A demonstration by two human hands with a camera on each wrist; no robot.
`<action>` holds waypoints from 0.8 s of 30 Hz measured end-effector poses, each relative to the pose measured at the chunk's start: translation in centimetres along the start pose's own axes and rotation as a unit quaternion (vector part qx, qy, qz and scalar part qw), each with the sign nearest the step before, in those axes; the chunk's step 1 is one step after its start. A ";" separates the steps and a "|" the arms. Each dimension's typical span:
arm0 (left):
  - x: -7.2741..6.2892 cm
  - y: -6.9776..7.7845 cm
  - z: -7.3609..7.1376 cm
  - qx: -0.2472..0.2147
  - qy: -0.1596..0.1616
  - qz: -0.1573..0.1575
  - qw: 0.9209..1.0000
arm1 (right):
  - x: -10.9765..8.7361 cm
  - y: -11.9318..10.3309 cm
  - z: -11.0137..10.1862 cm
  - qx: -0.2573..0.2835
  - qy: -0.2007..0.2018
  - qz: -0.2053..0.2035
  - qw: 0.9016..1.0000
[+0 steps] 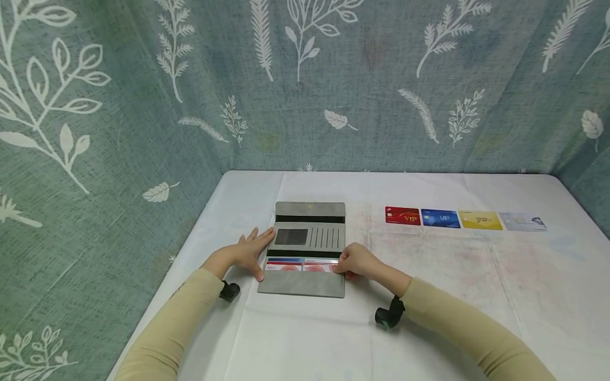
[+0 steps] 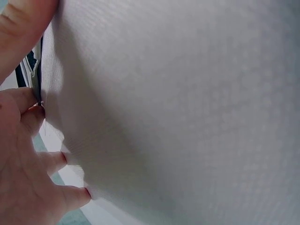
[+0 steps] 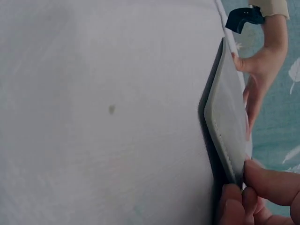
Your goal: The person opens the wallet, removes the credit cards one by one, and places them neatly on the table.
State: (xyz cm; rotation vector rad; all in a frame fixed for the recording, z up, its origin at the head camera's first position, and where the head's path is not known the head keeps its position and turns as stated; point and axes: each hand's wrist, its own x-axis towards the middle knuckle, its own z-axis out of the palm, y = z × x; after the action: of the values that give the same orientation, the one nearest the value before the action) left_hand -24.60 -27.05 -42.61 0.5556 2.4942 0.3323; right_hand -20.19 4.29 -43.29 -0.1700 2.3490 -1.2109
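Note:
An unfolded grey card wallet (image 1: 301, 284) lies flat on the white table. Several cards (image 1: 283, 267) sit in the slots of its lower half, with white, red and blue strips showing. My left hand (image 1: 246, 254) is spread along the wallet's left edge, thumb low and fingertips higher up. In the left wrist view, other fingertips of that hand (image 2: 28, 173) rest on the tablecloth. At the wallet's right edge, beside the end of the card row, my right hand (image 1: 358, 260) pinches the edge. The right wrist view has its thumb (image 3: 269, 183) over the wallet's border and curled fingers lower down.
To the right on the table lies a row of cards: a red card (image 1: 402, 216), a blue card (image 1: 440, 218), a yellow card (image 1: 480, 220) and a silver card (image 1: 522, 221). A green leaf-patterned curtain (image 1: 371, 106) hangs behind and left of the table (image 1: 305, 338).

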 end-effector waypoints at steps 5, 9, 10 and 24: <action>0.0 0.2 -0.1 0.000 0.000 0.000 1.000 | -0.4 -0.6 0.0 -0.038 0.028 -0.021 0.999; -0.2 0.3 -0.2 0.002 -0.002 -0.002 1.000 | -0.4 -1.0 -0.3 -0.050 0.024 -0.026 0.998; -0.2 0.3 -0.2 0.004 -0.002 -0.003 1.000 | -0.4 -1.1 -0.3 -0.048 0.020 -0.023 0.998; -0.1 0.5 -0.1 0.005 0.001 -0.001 1.000 | -0.2 -0.5 -0.1 0.024 0.000 0.027 0.999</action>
State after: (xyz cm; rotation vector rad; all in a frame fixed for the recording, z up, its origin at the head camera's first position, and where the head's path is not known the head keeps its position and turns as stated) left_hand -24.44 -26.71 -42.29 0.5559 2.4987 0.3203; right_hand -20.14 4.09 -42.81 -0.0912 2.3070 -1.2387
